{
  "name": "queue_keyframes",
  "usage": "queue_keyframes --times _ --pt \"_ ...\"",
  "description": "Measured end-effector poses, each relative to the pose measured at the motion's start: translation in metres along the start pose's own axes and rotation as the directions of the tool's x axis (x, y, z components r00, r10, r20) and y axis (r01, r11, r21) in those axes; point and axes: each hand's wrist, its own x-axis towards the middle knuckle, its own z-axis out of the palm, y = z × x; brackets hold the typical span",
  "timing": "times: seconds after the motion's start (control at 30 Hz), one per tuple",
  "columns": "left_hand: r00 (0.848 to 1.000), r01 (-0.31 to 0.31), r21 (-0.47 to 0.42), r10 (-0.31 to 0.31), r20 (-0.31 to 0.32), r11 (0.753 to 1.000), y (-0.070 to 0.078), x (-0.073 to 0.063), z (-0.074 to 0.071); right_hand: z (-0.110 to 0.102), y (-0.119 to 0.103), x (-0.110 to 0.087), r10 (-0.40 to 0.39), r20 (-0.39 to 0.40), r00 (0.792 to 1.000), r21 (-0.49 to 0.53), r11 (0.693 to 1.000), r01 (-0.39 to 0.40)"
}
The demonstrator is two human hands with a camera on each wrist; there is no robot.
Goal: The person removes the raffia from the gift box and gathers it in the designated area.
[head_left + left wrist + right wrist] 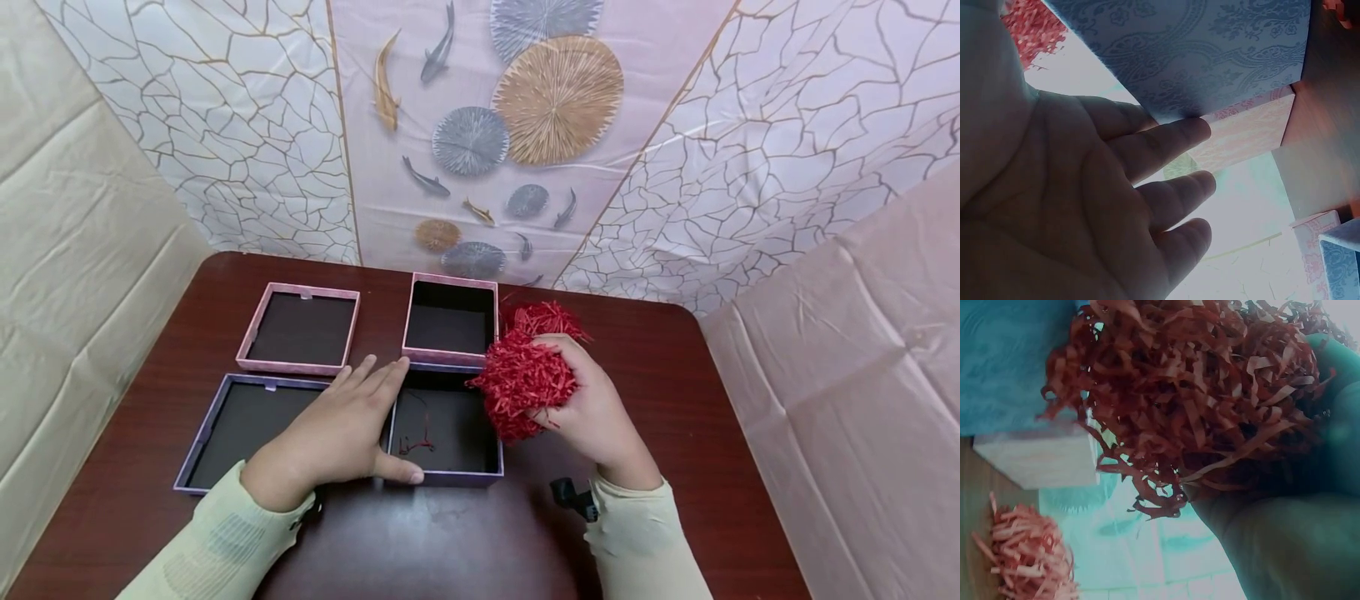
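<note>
My right hand [588,408] grips a wad of red shredded paper [525,387] over the right edge of a purple-blue box [465,478]. Loose strands dangle from the wad in the right wrist view. A few red strands [420,447] lie on the box's black floor. My left hand [337,433] rests against the left side of this box, fingers spread and fairly straight, thumb by its front rim. The left wrist view shows those fingers beside the box's patterned blue wall [1210,50]. Behind it stands a pink box [450,353] with a black inside.
A second heap of red shredded paper [551,318] sits right of the pink box. On the left lie a pink lid [300,367] and a purple lid [206,429], the latter partly under my left forearm. Fabric-covered walls [825,333] border the dark wooden table [637,333].
</note>
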Motion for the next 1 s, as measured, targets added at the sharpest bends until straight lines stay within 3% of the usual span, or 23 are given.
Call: queue_keyframes --times 0.53,1.0 --pt "1.000 -0.002 0.007 0.002 0.000 1.000 0.001 0.000 -0.003 -0.009 0.039 -0.013 0.061 -0.039 0.997 -0.042 0.997 -0.063" --pt "1.000 0.009 0.004 -0.009 0.006 1.000 -0.001 0.000 0.001 -0.014 0.058 -0.023 0.143 -0.049 0.989 -0.110 0.983 -0.147"
